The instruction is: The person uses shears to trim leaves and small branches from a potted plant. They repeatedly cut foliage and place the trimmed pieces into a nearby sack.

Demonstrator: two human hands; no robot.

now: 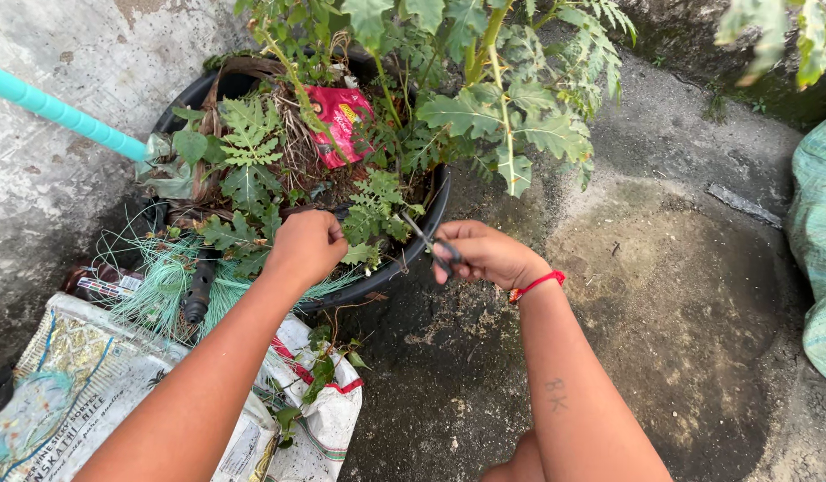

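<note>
The right hand (486, 254) is curled tight around a small pair of scissors (438, 248), fingers through the dark handles, the blades angled up and left toward the rim of the black pot (435, 210). Whether the blades are parted or closed I cannot tell; they are thin and partly lost against the leaves. A red thread band (536, 285) sits on that wrist. The left hand (308, 245) is closed into a fist, pinching a low sprig of the leafy plant (375, 210) just at the pot's near edge, so the 2 hands sit close together with the sprig between them.

By my judgement the trimming is only begun or midway: the plant is thick and full, with tall lobed leaves (507, 120) standing untouched at the back, and a few green cuttings (322, 368) lie on the ground below the pot. A red wrapper (342, 120) is lodged among the stems, and dry brown litter sits on the soil.

Further out, a teal hose (60, 113) crosses the upper left, a tangle of pale green line (163, 277) lies beside the pot, printed sacks (83, 384) cover the lower left, and a green woven sack (819, 250) sits at the right on damp concrete ground (681, 295).
</note>
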